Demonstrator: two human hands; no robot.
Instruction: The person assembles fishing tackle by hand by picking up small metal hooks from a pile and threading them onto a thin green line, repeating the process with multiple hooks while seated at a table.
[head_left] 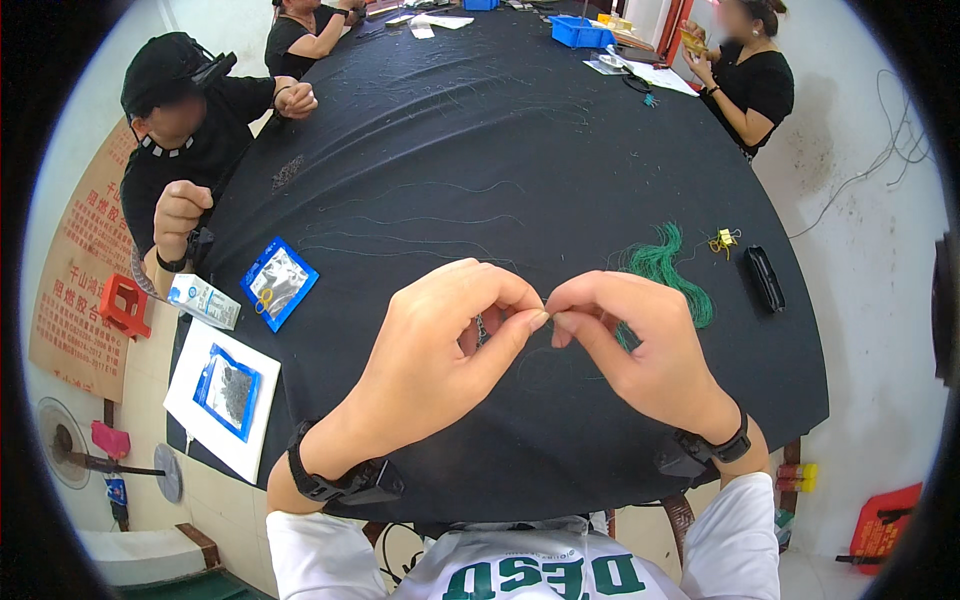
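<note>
My left hand (445, 335) and my right hand (640, 335) meet fingertip to fingertip above the black-covered table (540, 440). Each pinches with thumb and forefinger; whatever lies between the tips is too fine to make out. Behind my right hand spreads a bundle of green thread (668, 262), partly hidden by that hand. Small greyish bits (482, 328) show through the gap in my left hand's fingers. A few thin single threads (430, 220) lie stretched across the cloth beyond my left hand.
Left of me are a blue-edged pouch (283, 280) with a yellow ring-handled tool, a small carton (203, 300), and a white board (262, 395) carrying a pouch of dark beads (230, 390). Right are a yellow clip (724, 240) and black case (764, 278). Several people sit around the table.
</note>
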